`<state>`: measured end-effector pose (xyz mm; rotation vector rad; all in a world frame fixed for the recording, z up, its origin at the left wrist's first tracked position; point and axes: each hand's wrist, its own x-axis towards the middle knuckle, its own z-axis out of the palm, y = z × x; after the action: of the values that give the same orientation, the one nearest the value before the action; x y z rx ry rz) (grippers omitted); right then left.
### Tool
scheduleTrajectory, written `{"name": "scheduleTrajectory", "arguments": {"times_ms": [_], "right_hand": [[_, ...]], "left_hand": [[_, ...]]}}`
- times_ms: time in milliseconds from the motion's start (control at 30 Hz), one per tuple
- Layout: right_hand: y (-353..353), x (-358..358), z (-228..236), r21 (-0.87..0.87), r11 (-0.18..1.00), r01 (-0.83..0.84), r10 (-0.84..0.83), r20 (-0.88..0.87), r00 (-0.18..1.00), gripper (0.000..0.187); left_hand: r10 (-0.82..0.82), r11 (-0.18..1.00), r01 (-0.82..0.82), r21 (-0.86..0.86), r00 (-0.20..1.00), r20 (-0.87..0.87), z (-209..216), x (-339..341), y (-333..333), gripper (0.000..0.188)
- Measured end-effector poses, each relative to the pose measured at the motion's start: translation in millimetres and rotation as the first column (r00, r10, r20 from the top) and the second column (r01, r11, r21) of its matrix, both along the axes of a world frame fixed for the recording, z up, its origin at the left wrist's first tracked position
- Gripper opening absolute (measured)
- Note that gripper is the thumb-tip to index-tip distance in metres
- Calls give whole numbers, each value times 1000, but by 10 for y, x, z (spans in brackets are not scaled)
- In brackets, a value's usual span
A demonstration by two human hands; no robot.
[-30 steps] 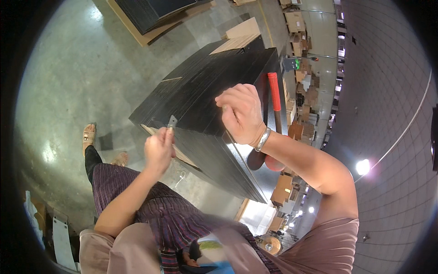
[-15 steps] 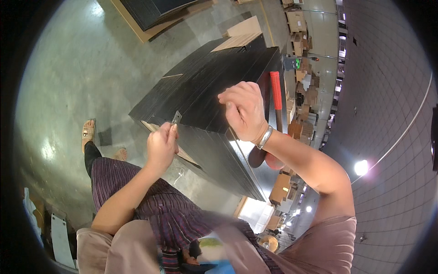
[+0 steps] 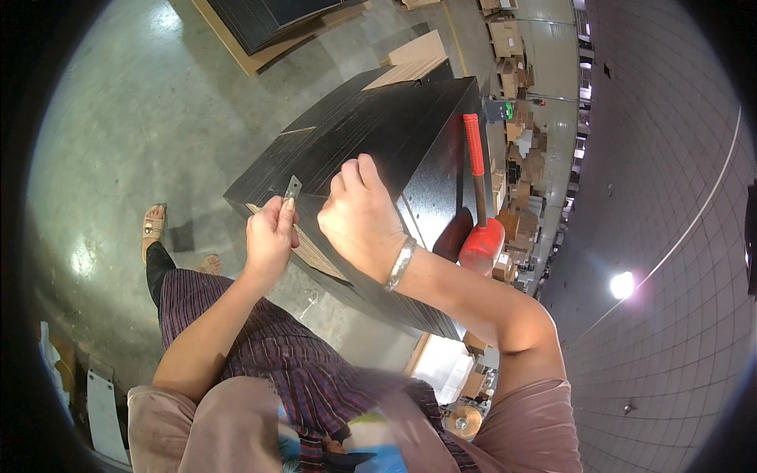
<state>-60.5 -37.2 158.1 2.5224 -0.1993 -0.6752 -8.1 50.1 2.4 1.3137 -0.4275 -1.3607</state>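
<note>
A tall stack of black boards (image 3: 371, 130) with pale raw edges stands in front of me. My left hand (image 3: 269, 235) is at its near left corner, thumb and fingers pinched on a small flat metal plate (image 3: 293, 188) with holes, which points up and away. Beside it, to the right, my right hand (image 3: 364, 211) is over the boards with curled fingers; whatever it may hold is hidden. A silver bracelet (image 3: 400, 264) circles that wrist. On the stack's glossy right face rests a mallet (image 3: 481, 236) with a red grip and red head, just beyond my right forearm.
More black boards (image 3: 272, 20) lie on cardboard at the far left. Cardboard boxes (image 3: 511, 51) line the right side. A sandalled foot (image 3: 154, 223) stands on the grey concrete floor (image 3: 102, 158) at left. A white-topped box or table (image 3: 441, 366) is near me, lower right.
My right hand has moved left and toward me, close to the left hand, its fingers more curled. My left hand has shifted slightly left and up with the metal plate. The mallet's head is less covered.
</note>
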Motion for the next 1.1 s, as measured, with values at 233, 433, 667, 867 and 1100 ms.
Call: {"name": "scheduleTrajectory", "arguments": {"times_ms": [233,433,667,867,1100], "right_hand": [[74,-53,-136,-53,998,31,-32,-6,999,14],[75,-105,-264,-58,997,41,-38,43,998,12],[91,-129,-318,-55,998,33,-31,47,998,13],[67,-148,-350,-3,1000,25,-25,108,994,13],[66,-165,-398,25,999,38,-41,145,989,13]], "left_hand": [[21,1000,-21,-7,1000,-7,-62,-11,119,35],[9,1000,-8,-9,1000,16,-21,6,174,35],[20,1000,-20,-7,999,28,-77,-58,211,35],[4,1000,-4,-11,999,33,-45,-63,149,35],[15,1000,-14,-23,999,45,-50,-21,109,34]]}}
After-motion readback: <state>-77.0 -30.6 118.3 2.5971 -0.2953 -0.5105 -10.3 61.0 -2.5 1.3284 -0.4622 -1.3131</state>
